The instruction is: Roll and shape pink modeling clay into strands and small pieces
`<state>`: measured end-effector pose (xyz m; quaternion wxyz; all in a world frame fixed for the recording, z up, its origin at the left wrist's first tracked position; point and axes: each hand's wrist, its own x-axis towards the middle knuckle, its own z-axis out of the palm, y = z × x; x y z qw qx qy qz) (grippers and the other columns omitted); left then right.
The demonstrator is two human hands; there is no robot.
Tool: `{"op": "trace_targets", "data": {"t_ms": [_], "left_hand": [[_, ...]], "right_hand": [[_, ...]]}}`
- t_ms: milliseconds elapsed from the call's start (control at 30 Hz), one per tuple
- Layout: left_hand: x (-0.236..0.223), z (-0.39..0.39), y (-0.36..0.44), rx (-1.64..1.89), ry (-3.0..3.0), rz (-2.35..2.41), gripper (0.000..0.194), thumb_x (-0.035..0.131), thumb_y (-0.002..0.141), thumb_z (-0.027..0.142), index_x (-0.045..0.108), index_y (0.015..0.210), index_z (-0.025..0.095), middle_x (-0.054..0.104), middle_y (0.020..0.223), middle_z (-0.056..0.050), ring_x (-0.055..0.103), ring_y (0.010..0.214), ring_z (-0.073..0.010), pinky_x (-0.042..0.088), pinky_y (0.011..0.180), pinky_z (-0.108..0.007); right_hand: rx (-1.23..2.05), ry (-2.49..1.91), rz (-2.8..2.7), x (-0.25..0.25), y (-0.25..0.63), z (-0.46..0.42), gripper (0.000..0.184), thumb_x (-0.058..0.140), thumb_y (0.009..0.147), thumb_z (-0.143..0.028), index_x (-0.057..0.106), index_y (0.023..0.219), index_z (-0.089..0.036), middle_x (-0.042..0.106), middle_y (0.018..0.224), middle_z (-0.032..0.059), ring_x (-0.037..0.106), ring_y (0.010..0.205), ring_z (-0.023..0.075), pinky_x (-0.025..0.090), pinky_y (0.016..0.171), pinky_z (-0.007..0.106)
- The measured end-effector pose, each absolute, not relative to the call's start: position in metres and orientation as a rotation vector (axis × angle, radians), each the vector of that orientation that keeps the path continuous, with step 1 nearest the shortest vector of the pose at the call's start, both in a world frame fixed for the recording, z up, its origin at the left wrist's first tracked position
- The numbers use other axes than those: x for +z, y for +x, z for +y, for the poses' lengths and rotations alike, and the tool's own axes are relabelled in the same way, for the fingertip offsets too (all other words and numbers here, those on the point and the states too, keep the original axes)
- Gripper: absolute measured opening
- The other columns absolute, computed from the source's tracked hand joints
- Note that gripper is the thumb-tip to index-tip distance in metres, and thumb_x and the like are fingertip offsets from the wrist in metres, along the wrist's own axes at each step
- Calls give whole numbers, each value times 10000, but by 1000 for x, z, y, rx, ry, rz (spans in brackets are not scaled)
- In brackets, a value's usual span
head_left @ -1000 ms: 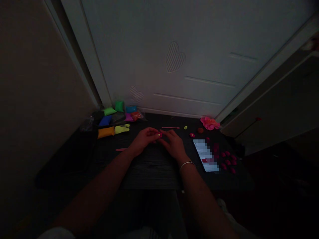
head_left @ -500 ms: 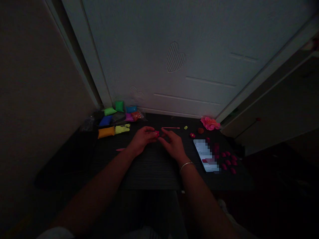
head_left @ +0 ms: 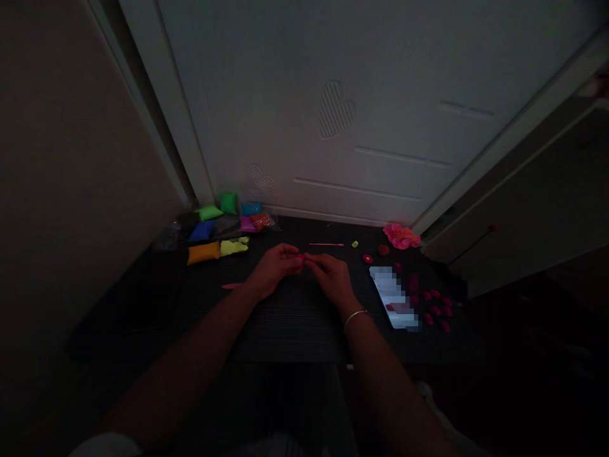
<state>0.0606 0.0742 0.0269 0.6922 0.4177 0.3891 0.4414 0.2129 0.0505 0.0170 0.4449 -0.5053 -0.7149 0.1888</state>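
Note:
Held in the fingers of my left hand (head_left: 275, 270) is a small bright pink clay flower (head_left: 301, 259), mostly covered by the fingertips. My right hand (head_left: 332, 273), with a bracelet (head_left: 355, 317) at the wrist, pinches the flower's right side, thumb and forefinger together. Both hands are just above the dark table (head_left: 290, 336). Beyond them lies a thin pink modelling tool (head_left: 326, 244). A flat pink tool (head_left: 231, 286) is beside my left wrist. To the right are a small pink flower (head_left: 367, 259), a yellow-green clay bit (head_left: 354, 244) and a brownish lump (head_left: 383, 250).
Coloured clay packets, among them an orange one (head_left: 203, 253) and a green one (head_left: 228, 203), lie at the back left. A lit phone (head_left: 394, 298) lies at right, beside several pink clay pieces (head_left: 435, 310). A large pink flower (head_left: 402, 235) sits near the white door (head_left: 285, 127).
My right hand's fingers have closed in from slightly apart and now touch the pink clay flower. My left hand has stayed nearly in place, still holding it.

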Motion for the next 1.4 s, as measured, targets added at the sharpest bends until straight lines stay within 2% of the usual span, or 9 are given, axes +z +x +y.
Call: {"op": "trace_targets", "data": {"t_ms": [233,367,467,567,700,1033,1233,1400], "left_hand": [[28,75,58,983,907,848,313,710,602,137,531,859,144,630,783,-21,591,650,-96,481,657,-274],[27,77,57,990,854,842,326,705,614,133,533,890,144,636,822,-38,605,701,-114,496,672,-284],[28,76,57,981,835,835,327,698,620,118,531,900,142,641,817,-39,609,719,-120,501,685,-284],[30,74,58,955,842,826,318,691,634,121,531,909,138,643,788,-31,607,702,-114,502,694,-286],[29,74,58,938,861,813,308,686,643,126,541,915,137,641,772,-23,603,686,-108,500,696,-284],[30,73,60,960,856,837,296,688,637,101,558,901,128,644,752,-29,605,673,-112,500,654,-256],[31,74,57,956,767,773,183,615,742,199,584,910,133,651,783,-48,617,657,-121,508,617,-258],[29,74,56,946,754,767,246,640,707,130,576,944,137,660,783,-42,622,679,-123,510,642,-263]], "right_hand": [[466,-1275,-1759,20,212,49,209,537,803,-300,656,965,-242,679,872,11,604,730,132,471,673,252],[432,-1327,-1760,21,214,49,413,564,780,-345,529,1179,-243,636,887,17,544,634,113,455,601,244],[369,-1310,-1866,19,214,50,526,628,729,-359,485,1224,-257,582,950,33,547,752,138,464,670,265],[343,-1253,-1909,15,214,51,449,613,750,-341,526,1182,-253,551,952,40,549,838,149,467,729,273],[325,-1224,-1921,12,215,52,378,582,778,-328,551,1150,-270,550,922,29,556,832,143,472,734,270],[324,-1218,-1927,13,214,51,338,578,783,-325,581,1113,-253,560,904,29,564,811,138,472,725,259],[305,-1220,-1885,15,214,50,359,587,772,-347,574,1116,-247,549,888,30,553,806,147,473,717,274],[318,-1220,-1873,17,213,50,350,599,760,-347,584,1094,-244,541,884,30,549,800,150,476,715,281]]}}
